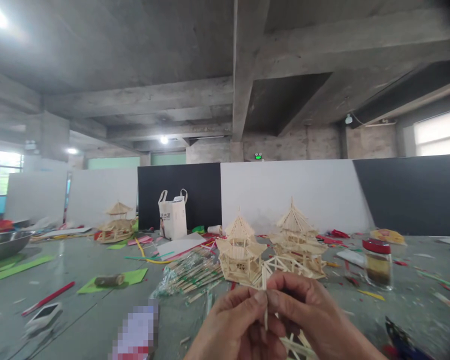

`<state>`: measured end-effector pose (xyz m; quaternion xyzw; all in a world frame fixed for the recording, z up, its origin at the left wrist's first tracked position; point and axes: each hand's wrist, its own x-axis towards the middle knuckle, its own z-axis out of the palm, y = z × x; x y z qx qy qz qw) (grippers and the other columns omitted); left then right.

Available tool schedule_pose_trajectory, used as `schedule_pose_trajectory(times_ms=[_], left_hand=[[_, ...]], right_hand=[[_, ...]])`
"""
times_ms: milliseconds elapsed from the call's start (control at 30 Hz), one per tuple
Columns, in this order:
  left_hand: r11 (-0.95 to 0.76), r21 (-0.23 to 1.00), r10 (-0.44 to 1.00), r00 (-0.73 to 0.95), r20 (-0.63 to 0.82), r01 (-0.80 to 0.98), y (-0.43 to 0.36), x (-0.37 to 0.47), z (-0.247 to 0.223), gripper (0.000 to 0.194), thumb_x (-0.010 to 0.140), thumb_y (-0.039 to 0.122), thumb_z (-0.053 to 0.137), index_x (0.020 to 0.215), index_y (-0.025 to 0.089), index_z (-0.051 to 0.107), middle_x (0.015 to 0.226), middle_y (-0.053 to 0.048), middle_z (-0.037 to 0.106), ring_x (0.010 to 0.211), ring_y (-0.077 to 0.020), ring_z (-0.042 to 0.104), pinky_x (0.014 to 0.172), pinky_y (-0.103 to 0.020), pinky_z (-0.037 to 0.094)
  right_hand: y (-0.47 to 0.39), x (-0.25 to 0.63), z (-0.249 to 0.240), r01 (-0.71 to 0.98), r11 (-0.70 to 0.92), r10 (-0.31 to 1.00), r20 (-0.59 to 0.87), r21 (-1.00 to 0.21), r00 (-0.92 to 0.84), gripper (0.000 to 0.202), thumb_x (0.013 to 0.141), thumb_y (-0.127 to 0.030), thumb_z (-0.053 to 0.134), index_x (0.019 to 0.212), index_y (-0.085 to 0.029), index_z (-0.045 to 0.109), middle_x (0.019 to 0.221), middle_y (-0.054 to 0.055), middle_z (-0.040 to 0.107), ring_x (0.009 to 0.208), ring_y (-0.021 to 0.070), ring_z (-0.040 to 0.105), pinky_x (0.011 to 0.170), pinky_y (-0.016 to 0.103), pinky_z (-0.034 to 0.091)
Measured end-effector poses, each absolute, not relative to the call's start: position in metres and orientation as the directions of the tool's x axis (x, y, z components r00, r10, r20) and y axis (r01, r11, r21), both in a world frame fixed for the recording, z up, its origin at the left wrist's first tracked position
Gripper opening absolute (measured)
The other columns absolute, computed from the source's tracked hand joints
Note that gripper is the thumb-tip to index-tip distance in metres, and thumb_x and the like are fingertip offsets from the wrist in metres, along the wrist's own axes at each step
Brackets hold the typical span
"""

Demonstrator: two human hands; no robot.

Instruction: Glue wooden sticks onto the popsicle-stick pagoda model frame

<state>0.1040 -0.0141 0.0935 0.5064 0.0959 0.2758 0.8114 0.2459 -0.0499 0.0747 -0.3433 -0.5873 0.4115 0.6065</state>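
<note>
My left hand (232, 320) and my right hand (309, 307) meet at the lower middle of the view. Both are closed, thumbs and fingertips pinching a short upright wooden stick (264, 278) between them. Whether it is one stick or two side by side, I cannot tell. Just beyond the hands is a pale stick frame (285, 264), partly hidden by my right fingers. More stick framework (299, 347) shows beneath my right hand. Two tiered stick pavilions stand behind, a left one (243, 252) and a right one (293, 227).
A plastic-wrapped bundle of sticks (195, 272) lies left of the hands. A red-lidded jar (377, 265) stands right, with dark-handled pliers (401, 340) nearer. At left are a red pen (48, 298), a white device (44, 317) and a log piece (109, 280). A tote bag (173, 220) stands behind.
</note>
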Motion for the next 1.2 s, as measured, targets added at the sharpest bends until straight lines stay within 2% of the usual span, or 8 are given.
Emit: schedule_pose_trajectory(times_ms=[400,633,800,900,933,1000,1067,1200], left_hand=[[0.26,0.928,0.633,0.773,0.045,-0.267,-0.005,0.072,0.071,0.028,0.064,0.035,0.071,0.064,0.013,0.054,0.05,-0.001,0.06,0.033,-0.0042,0.05,0.035,-0.011,0.036],[0.188,0.968,0.62,0.784,0.016,-0.168,-0.002,0.056,0.062,0.019,0.07,0.033,0.061,0.065,0.016,0.054,0.043,0.005,0.05,0.026,-0.0019,0.037,0.025,-0.012,0.019],[0.132,0.979,0.698,0.716,0.021,-0.158,0.0,0.034,0.058,0.018,0.071,0.029,0.058,0.061,0.018,0.048,0.041,0.009,0.041,0.025,-0.0009,0.026,0.026,-0.014,0.016],[-0.023,0.993,0.778,0.622,0.09,-0.116,0.008,0.019,0.06,0.017,0.074,0.03,0.055,0.066,0.017,0.05,0.044,0.01,0.039,0.03,-0.0005,0.026,0.029,-0.013,0.017],[-0.077,0.993,0.796,0.594,0.118,-0.094,0.012,0.014,0.06,0.017,0.075,0.031,0.054,0.067,0.017,0.05,0.045,0.01,0.039,0.031,-0.0006,0.026,0.03,-0.013,0.017],[-0.174,0.983,0.823,0.54,0.175,-0.054,0.021,0.006,0.059,0.018,0.076,0.032,0.052,0.066,0.017,0.048,0.045,0.01,0.037,0.032,-0.0011,0.025,0.031,-0.013,0.016],[-0.263,0.965,0.835,0.499,0.233,-0.01,0.031,0.0,0.055,0.019,0.078,0.031,0.05,0.065,0.018,0.046,0.046,0.01,0.036,0.033,-0.0019,0.026,0.032,-0.014,0.017],[-0.472,0.867,0.819,0.443,0.364,0.16,0.049,-0.012,0.038,0.02,0.082,0.031,0.044,0.066,0.019,0.044,0.049,0.009,0.035,0.036,-0.0041,0.03,0.037,-0.017,0.023]], right_hand=[[-0.054,0.224,0.066,0.261,0.477,0.876,0.478,-0.839,-0.065,0.032,0.079,-0.047,0.058,0.069,-0.017,0.054,0.055,-0.003,0.046,0.05,0.01,0.031,0.045,0.023,0.021],[-0.062,0.215,0.058,0.411,0.512,0.848,0.521,-0.754,-0.098,0.02,0.084,-0.034,0.047,0.077,-0.019,0.058,0.071,0.0,0.052,0.066,0.0155,0.047,0.06,0.026,0.036],[-0.059,0.202,0.042,0.512,0.491,0.854,0.504,-0.705,-0.126,0.019,0.085,-0.029,0.042,0.085,-0.021,0.059,0.077,0.001,0.056,0.07,0.0159,0.053,0.063,0.026,0.042],[-0.055,0.19,0.029,0.757,0.422,0.88,0.424,-0.498,-0.212,0.024,0.077,-0.023,0.051,0.097,-0.014,0.061,0.09,0.009,0.062,0.082,0.0228,0.059,0.072,0.033,0.049],[-0.053,0.186,0.026,0.835,0.412,0.891,0.354,-0.365,-0.285,0.037,0.073,-0.023,0.057,0.106,-0.007,0.059,0.103,0.017,0.061,0.093,0.0291,0.057,0.08,0.04,0.049],[-0.05,0.177,0.021,0.891,0.437,0.895,0.154,-0.122,-0.418,0.068,0.067,-0.027,0.067,0.123,0.006,0.045,0.125,0.029,0.042,0.114,0.0407,0.04,0.093,0.052,0.038],[-0.045,0.17,0.017,0.874,0.485,0.874,-0.027,0.006,-0.485,0.081,0.067,-0.034,0.07,0.127,0.01,0.036,0.13,0.031,0.03,0.12,0.0423,0.03,0.096,0.053,0.034],[-0.037,0.168,-0.003,0.854,0.492,0.869,-0.029,0.166,-0.495,0.077,0.066,-0.038,0.073,0.123,0.005,0.045,0.122,0.03,0.043,0.111,0.0402,0.044,0.092,0.047,0.042]])
